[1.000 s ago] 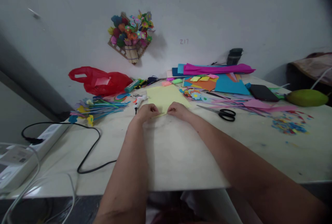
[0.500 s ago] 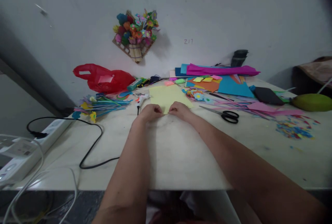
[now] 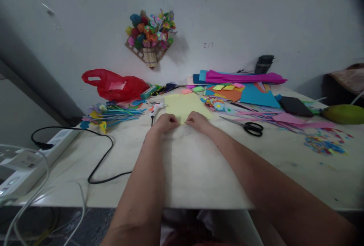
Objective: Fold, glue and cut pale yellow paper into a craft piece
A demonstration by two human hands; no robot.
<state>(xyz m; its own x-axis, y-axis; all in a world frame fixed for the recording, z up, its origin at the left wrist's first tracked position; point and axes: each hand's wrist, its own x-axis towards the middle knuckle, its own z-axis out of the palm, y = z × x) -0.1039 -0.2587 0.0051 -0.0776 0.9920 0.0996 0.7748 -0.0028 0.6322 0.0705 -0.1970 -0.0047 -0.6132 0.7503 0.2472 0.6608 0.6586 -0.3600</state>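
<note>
A pale yellow sheet of paper point(image 3: 186, 103) lies flat on the table in front of me. My left hand point(image 3: 167, 123) pinches its near edge, fingers curled together. Close by on the right, my right hand point(image 3: 196, 121) pinches the same edge, with a small gap between the two hands. The fingertips are small in view, so the fold or edge between them is hard to make out. A white glue gun point(image 3: 156, 109) rests just left of the sheet, and black-handled scissors point(image 3: 251, 127) lie to the right of my right hand.
Craft flowers with stems point(image 3: 113, 114) and a red plastic bag point(image 3: 121, 86) are on the left, near a black cable point(image 3: 106, 155) and a power strip point(image 3: 54, 145). Coloured sheets point(image 3: 258, 96), a dark flat object point(image 3: 295, 106) and paper scraps point(image 3: 324, 142) lie on the right.
Both hands stay at the near edge of the yellow paper, with barely any finger movement. The whole view has shifted slightly.
</note>
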